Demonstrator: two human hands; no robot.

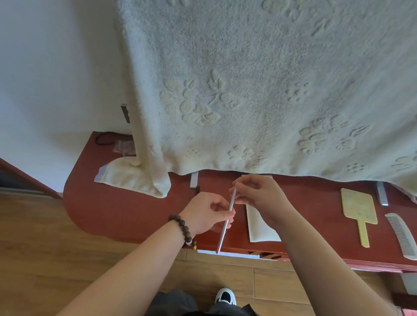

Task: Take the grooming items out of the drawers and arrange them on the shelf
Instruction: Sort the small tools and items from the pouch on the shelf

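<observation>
A thin silver stick-like grooming item (pixel 225 227) is held above the red shelf (pixel 123 213) by both hands. My left hand (pixel 204 213) pinches its middle. My right hand (pixel 262 195) pinches its top end. On the shelf to the right lie a yellow hand mirror (pixel 359 212) and a pale comb (pixel 402 236). A white flat sheet (pixel 259 226) lies on the shelf under my right forearm. The drawer (pixel 264 255) below the shelf edge is slightly open; its contents are mostly hidden.
A large cream towel (pixel 258 87) hangs over the back of the shelf, one corner folded on the surface at the left (pixel 131 179). A black cord and small packet (pixel 118 143) lie in the far left corner. Wooden floor lies below, with my shoe (pixel 226 296).
</observation>
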